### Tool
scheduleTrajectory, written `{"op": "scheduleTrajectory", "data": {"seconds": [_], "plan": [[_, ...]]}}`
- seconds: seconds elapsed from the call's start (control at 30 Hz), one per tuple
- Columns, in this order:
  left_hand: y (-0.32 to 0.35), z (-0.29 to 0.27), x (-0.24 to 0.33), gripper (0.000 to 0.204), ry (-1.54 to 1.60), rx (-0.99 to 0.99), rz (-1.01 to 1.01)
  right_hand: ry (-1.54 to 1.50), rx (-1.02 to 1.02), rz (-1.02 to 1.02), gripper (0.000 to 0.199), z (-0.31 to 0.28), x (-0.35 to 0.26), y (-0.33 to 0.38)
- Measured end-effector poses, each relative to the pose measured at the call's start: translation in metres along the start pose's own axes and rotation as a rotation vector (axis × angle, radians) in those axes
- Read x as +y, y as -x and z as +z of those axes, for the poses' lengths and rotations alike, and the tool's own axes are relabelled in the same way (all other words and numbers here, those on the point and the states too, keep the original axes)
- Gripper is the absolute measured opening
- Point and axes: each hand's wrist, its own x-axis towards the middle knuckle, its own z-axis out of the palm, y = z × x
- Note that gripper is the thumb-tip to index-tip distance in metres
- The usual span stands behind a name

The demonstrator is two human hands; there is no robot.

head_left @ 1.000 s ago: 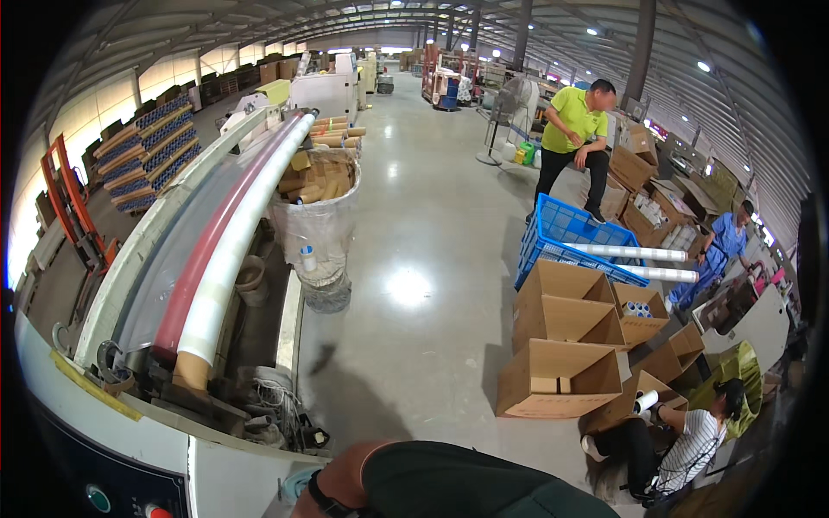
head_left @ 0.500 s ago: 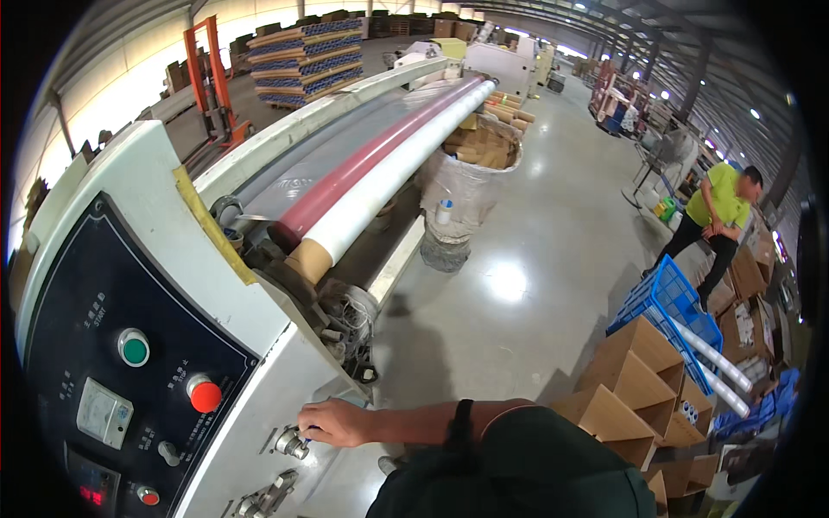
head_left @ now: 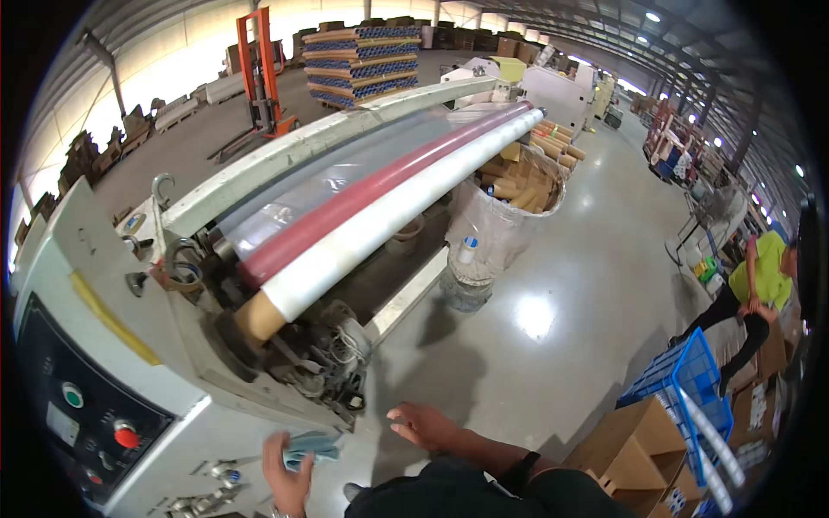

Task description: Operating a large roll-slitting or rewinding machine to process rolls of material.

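Observation:
My left hand [head_left: 287, 476] is at the machine's near corner, its thumb and fingers closed around one end of a blue-green cloth [head_left: 315, 447]. The rest of the cloth spreads out to the right of the fingers. My right hand [head_left: 423, 428] is over the floor beyond the corner, fingers loosely curled, with a gap between thumb and forefinger and nothing in it. Left of my left hand, metal valve knobs [head_left: 226, 475] stick out of the white panel. Ahead runs a long white roll [head_left: 389, 220] on a brown core [head_left: 261, 318], beside a red roller [head_left: 363, 211].
A dark control panel [head_left: 73, 423] with a red button [head_left: 126, 434] is on the left. Cables and metal parts [head_left: 332, 354] lie below the roll. A plastic-lined bin [head_left: 492, 216] holds cardboard cores. Cartons [head_left: 626, 440], a blue crate [head_left: 682, 371] and a person [head_left: 760, 285] are on the right.
My right hand has left the valve knob and moved right. My left hand has come into view at the cloth. The view has turned, shifting the control panel left and down.

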Motion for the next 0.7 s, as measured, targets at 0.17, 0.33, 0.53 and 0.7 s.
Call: {"op": "scheduleTrajectory", "data": {"seconds": [0.17, 0.33, 0.53, 0.7], "plan": [[-0.19, 0.109, 0.103, 0.085, -0.501, -0.044, 0.289, -0.066, 0.117, 0.241, 0.027, -0.11, 0.056, 0.028], [-0.287, 0.167, 0.121, 0.083, -0.807, -0.063, 0.311, -0.073, 0.299, 0.251, 0.024, -0.184, 0.112, 0.04], [-0.328, 0.174, 0.119, 0.082, -0.669, -0.176, 0.295, 0.06, 0.326, 0.152, 0.026, -0.259, 0.168, -0.025], [-0.366, 0.154, 0.108, 0.079, -0.446, -0.355, 0.193, 0.092, 0.425, -0.075, 0.024, -0.374, 0.153, -0.168]]}}
